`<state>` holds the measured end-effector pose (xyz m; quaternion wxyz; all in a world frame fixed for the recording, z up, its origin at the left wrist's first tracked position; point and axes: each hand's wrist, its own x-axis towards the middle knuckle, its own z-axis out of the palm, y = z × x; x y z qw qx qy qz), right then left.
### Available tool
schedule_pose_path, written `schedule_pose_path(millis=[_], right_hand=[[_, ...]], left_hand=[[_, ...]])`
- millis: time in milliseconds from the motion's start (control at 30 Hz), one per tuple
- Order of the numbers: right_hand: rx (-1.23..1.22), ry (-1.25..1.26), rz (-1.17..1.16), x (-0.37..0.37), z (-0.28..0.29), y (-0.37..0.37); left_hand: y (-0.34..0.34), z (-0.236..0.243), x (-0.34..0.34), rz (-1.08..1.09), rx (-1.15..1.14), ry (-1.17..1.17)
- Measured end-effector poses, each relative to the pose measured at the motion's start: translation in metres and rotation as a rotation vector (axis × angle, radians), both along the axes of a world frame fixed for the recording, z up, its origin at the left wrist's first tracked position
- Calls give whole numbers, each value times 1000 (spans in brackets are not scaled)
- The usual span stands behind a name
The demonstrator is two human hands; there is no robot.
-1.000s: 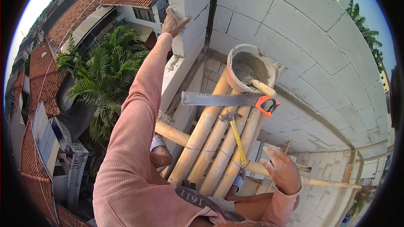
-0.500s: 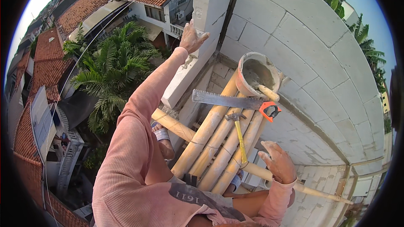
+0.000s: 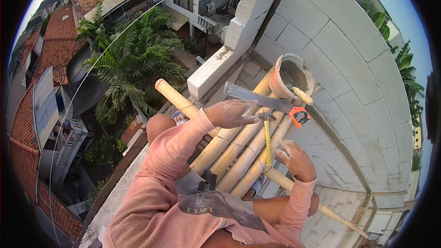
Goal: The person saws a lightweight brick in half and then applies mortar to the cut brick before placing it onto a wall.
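Observation:
My left hand (image 3: 233, 114), dusty with grey powder, hovers over the bamboo poles (image 3: 245, 160) with its fingers stretched out, holding nothing. Its fingertips come close to the head of a claw hammer (image 3: 268, 138) with a yellow handle, which lies along the poles. Beyond the hammer rests a handsaw (image 3: 259, 97) with an orange-and-black grip. My right hand (image 3: 297, 161) is raised to the right of the hammer, fingers loosely bent and apart, with nothing in it. At the far end of the poles stands an orange bucket (image 3: 278, 82) of grey mortar, a wooden handle (image 3: 302, 96) sticking out.
A low course of white blocks (image 3: 212, 74) steps up to taller ones at the far left, and the outer side drops toward palms (image 3: 133, 59) and tiled roofs. A block wall (image 3: 330, 50) rises on the right. A crosswise bamboo pole (image 3: 172, 94) runs beneath the platform.
My left hand has come back from the upright white blocks to above the bamboo poles. My right hand stays raised in much the same place. The view has shifted slightly.

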<state>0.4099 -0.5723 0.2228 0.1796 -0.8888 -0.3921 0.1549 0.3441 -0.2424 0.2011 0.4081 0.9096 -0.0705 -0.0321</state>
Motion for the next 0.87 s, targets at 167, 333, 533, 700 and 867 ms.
schedule_pose_path(millis=[167,333,533,700,867], right_hand=[[-11,53,10,-5,-8,27],[20,90,163,-13,-64,84],[95,-63,622,-50,-180,169],[-410,-9,667,-61,-222,204],[-290,-188,691,-75,-265,197]], left_hand=[[10,3,-35,-176,485,429],[36,42,-128,524,-445,-423],[116,-208,-305,1612,-7,122],[85,-341,-437,2033,38,1058],[79,-437,-527,2530,-412,1085]])
